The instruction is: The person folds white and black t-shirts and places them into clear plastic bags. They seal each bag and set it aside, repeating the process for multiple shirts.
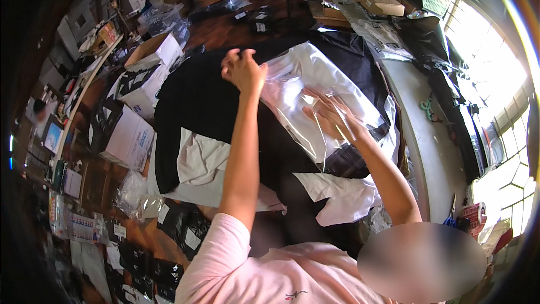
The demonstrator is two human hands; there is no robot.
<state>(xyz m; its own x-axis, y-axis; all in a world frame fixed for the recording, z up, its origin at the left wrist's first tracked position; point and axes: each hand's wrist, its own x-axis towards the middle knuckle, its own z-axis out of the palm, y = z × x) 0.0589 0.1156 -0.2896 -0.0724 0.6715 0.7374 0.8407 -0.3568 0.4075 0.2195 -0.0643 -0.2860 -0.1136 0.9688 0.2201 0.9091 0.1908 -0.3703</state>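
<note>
A folded white T-shirt lies in a clear plastic bag on top of black fabric. My right hand is inside the bag's clear film, fingers spread over the shirt. Just off the bag's upper left edge, my left hand is raised with bent, parted fingers and holds nothing. Below it a crumpled white cloth lies over the black fabric. Another white garment lies under my right forearm.
Along the right runs a grey ledge with green-handled scissors, blue-handled scissors and a tape roll. Open cardboard boxes stand at the left. Black packages lie on the wooden floor.
</note>
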